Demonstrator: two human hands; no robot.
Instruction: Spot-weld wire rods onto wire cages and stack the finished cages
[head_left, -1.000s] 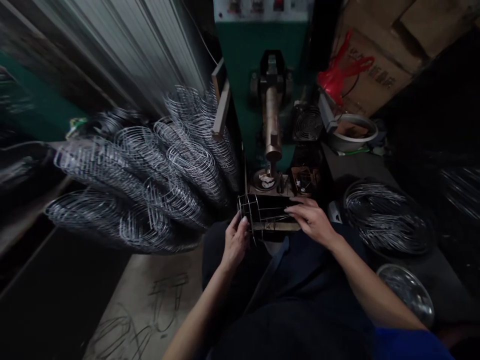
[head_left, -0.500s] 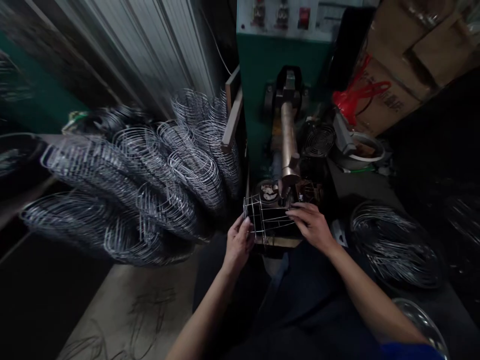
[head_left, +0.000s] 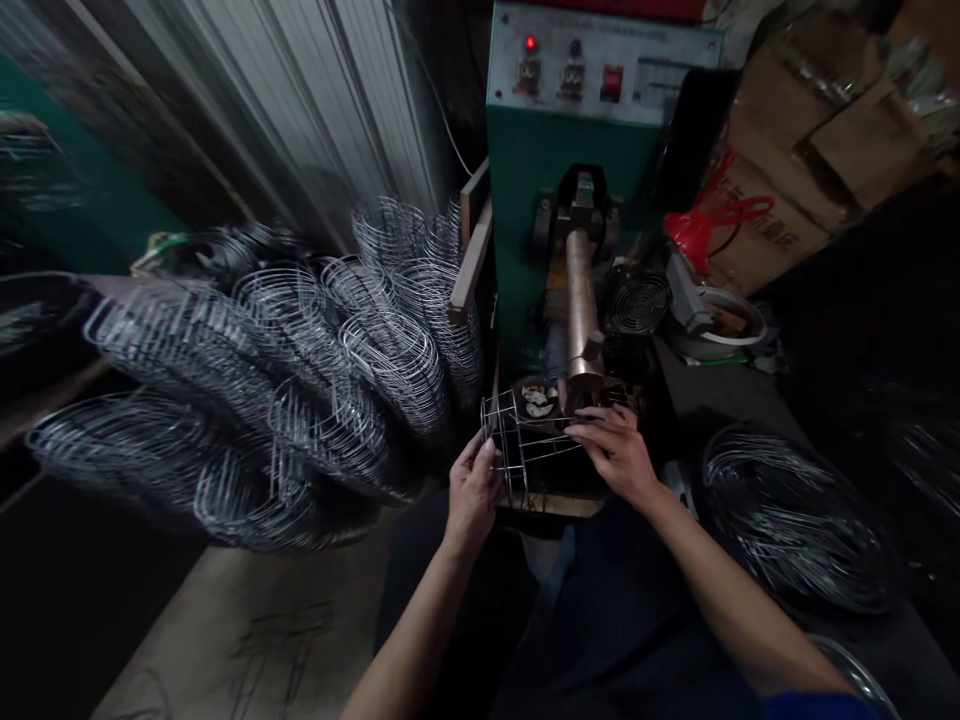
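Between my hands is a small wire rack (head_left: pixel 515 452) of thin metal rods, held level at the machine's working end. My left hand (head_left: pixel 474 490) pinches its left end between thumb and fingers. On the other side, my right hand (head_left: pixel 616 452) closes on the rack's right end, just under the tip of a thick brass-coloured machine arm (head_left: pixel 582 305). The exact spot where the right fingertips meet the wire is partly hidden. A small round dish (head_left: pixel 537 398) with pale scraps sits behind the rack.
Several stacks of bent wire frames (head_left: pixel 394 350) crowd the left. The green machine (head_left: pixel 517 140) stands ahead, its panel light red. At right are a coil-like pile of wire rings (head_left: pixel 787 510), a pale bowl (head_left: pixel 739 325), a red bag (head_left: pixel 694 235) and cardboard boxes (head_left: pixel 780 215).
The view has tilted up, so the machine panel shows more fully and a red light on it is lit. Both hands keep hold of the wire rack, which has shifted slightly left.
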